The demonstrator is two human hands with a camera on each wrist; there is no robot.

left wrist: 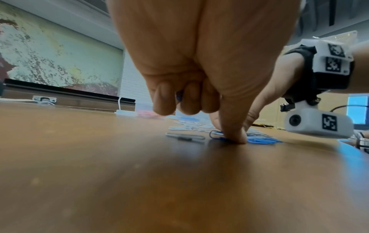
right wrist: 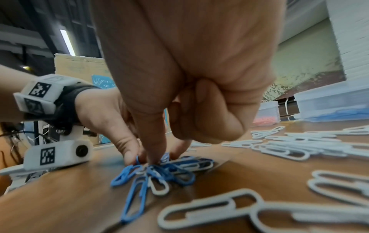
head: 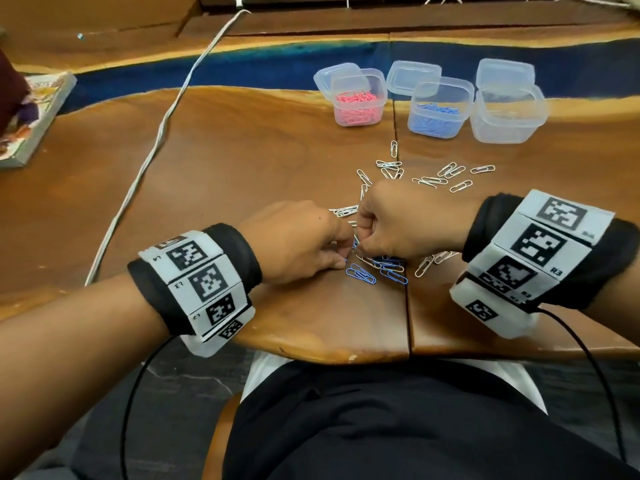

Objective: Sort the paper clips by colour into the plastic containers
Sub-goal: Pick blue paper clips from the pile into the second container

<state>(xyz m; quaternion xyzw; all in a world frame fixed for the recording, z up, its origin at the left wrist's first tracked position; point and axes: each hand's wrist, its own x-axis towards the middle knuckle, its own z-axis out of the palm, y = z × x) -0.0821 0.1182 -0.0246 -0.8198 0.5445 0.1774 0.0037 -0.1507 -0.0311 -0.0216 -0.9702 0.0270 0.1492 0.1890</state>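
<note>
Both hands work the blue paper clips (head: 375, 270), a small tangle on the wooden table (head: 214, 188) near its front edge, well short of the blue container (head: 437, 110). Left hand (head: 298, 242): outer fingers curled into the palm with something blue tucked between them, likely clips already collected; its thumb (left wrist: 232, 126) presses a blue clip flat against the table, so a narrow pinch. Right hand (head: 398, 225): also curled, a fingertip (right wrist: 153, 155) down in the tangle; cannot tell if it actually has a clip. Risks as I read them: white paper clips (head: 429, 176) lie between the tangle and the blue container, and at least one white clip (right wrist: 157, 186) sits interlocked in the blue tangle, so a lift could drag it along and land it in the wrong tub. Clips are thin and flat on smooth wood, so a pinch may slip or slide one off the edge. The pink container (head: 358, 102) stands just left of the blue container and the clear container (head: 507, 114) just right of it, so a sloppy drop could misfile.
</note>
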